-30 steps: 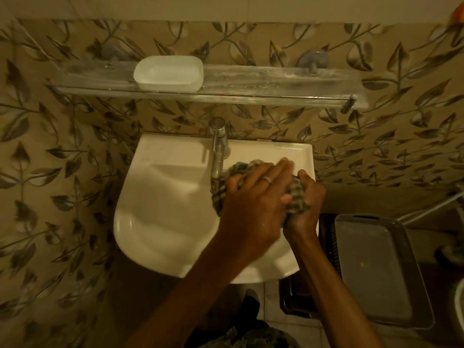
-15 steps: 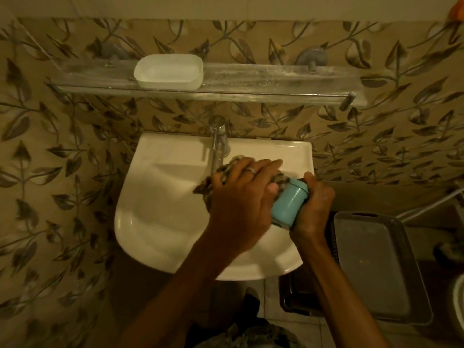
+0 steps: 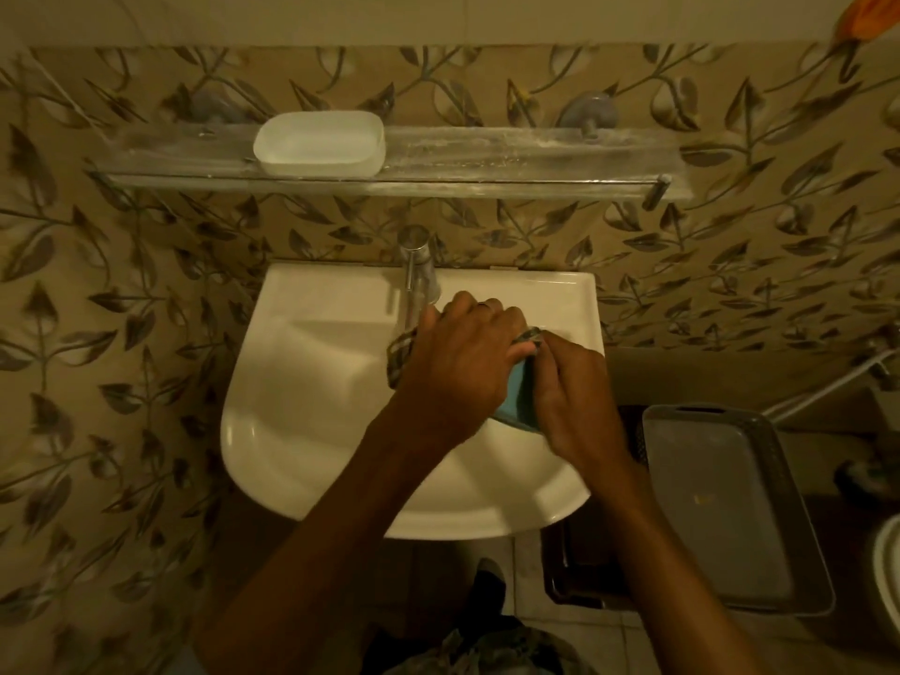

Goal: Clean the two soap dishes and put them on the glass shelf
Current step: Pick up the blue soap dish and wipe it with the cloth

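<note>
Wiping over the basin (image 3: 302, 431) so drips fall in: left hand (image 3: 462, 362) pressing checked cloth (image 3: 400, 355) onto blue soap dish (image 3: 518, 397), right hand (image 3: 574, 397) clamped round it (steadying, probably). White soap dish (image 3: 319, 143) already on glass shelf (image 3: 511, 158). Dim, leaf-tiled bathroom.

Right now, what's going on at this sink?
A person stands over the white ceramic basin, wiping a light blue plastic soap dish. The right hand holds the dish while the left hand rubs it with a checked cloth. A white plastic soap dish already sits on the glass shelf.
</note>
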